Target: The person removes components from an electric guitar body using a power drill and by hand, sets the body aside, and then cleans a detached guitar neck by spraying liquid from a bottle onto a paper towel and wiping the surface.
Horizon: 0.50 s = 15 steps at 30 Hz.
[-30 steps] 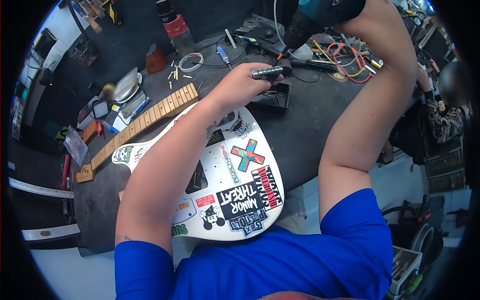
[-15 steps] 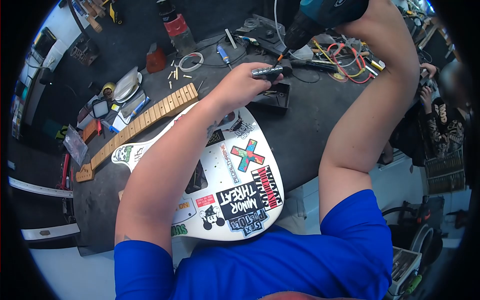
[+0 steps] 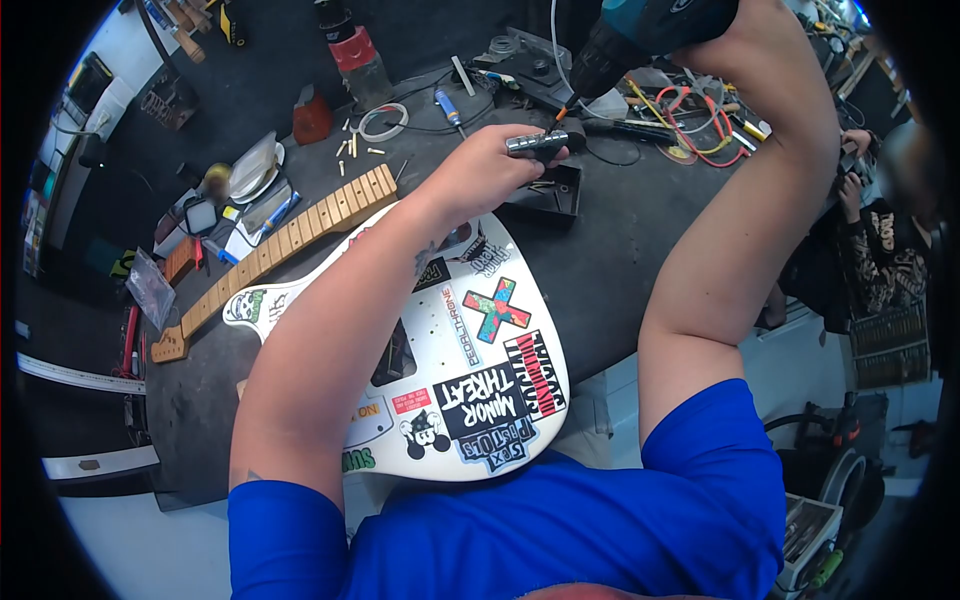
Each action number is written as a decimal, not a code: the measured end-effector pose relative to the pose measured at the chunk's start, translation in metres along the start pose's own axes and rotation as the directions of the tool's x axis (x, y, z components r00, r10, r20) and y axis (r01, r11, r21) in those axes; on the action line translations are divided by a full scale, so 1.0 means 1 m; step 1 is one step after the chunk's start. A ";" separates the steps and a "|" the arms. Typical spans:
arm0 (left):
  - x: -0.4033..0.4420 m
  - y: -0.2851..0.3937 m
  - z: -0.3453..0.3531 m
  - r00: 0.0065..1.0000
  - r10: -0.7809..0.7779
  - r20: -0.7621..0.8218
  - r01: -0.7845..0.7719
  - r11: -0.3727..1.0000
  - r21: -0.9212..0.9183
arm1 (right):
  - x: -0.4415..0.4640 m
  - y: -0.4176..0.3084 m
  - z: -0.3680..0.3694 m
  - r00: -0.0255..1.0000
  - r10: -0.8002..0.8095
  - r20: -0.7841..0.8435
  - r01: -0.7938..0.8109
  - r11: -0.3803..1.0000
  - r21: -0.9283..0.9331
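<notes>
My left hand [image 3: 492, 168] is closed round a small metal guitar bridge [image 3: 536, 144], above the upper edge of a white guitar body [image 3: 520, 290] covered in stickers. At the top edge, my right hand [image 3: 715, 48] holds a dark teal power drill [image 3: 640, 35], its grip partly out of frame. The drill's orange-banded bit points down and meets the bridge. Just below the bridge lies an open black box [image 3: 560, 195] with small parts inside. A wooden guitar neck [image 3: 290, 240] rests to the left of the body.
A blue screwdriver [image 3: 447, 107], a coiled clear cable [image 3: 382, 122] and small pale pegs lie on the dark bench [image 3: 610, 260]. Red and yellow leads [image 3: 700, 125] sit at the upper right. Another person [image 3: 890, 230] is at the far right.
The drill and my two hands stay almost in place; the bridge has shifted very slightly. The other person's hands at the right have risen into view.
</notes>
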<state>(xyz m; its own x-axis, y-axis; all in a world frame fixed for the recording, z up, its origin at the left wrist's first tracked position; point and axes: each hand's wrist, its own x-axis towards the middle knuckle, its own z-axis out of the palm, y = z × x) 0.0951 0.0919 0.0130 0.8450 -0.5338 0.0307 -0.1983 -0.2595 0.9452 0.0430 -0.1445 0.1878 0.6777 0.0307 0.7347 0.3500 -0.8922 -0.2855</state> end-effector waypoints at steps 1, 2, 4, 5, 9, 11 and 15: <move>0.001 -0.002 0.000 1.000 0.004 -0.010 -0.005 1.000 -0.012 | -0.002 -0.005 0.000 1.000 0.010 0.000 -0.010 1.000 0.001; 0.001 -0.005 0.000 1.000 0.009 -0.020 -0.009 1.000 -0.024 | -0.003 -0.008 -0.001 1.000 0.019 0.000 -0.019 1.000 0.003; 0.000 -0.004 0.000 0.999 0.017 -0.034 -0.018 0.999 -0.032 | 0.000 0.002 0.002 1.000 -0.009 -0.003 0.009 0.999 -0.034; -0.001 -0.003 0.001 0.999 0.020 -0.038 -0.021 0.999 -0.028 | 0.001 0.006 0.003 1.000 -0.022 -0.004 0.022 0.998 -0.052; 0.000 -0.004 0.001 0.999 0.040 -0.031 -0.040 0.999 -0.001 | 0.000 0.003 0.001 1.000 0.005 0.005 -0.005 1.000 0.007; 0.001 -0.005 0.001 0.998 0.055 -0.030 -0.055 0.998 0.009 | -0.003 -0.008 -0.001 0.999 0.053 -0.001 -0.053 0.998 0.022; 0.001 -0.004 0.000 0.998 0.050 -0.023 -0.049 0.999 0.012 | 0.001 0.006 0.002 1.000 0.019 0.007 -0.019 1.000 0.012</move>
<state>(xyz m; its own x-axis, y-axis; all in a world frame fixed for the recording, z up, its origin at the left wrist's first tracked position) 0.0962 0.0921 0.0094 0.8454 -0.5273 0.0851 -0.2458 -0.2426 0.9385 0.0467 -0.1488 0.1856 0.6883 0.0172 0.7252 0.3454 -0.8869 -0.3068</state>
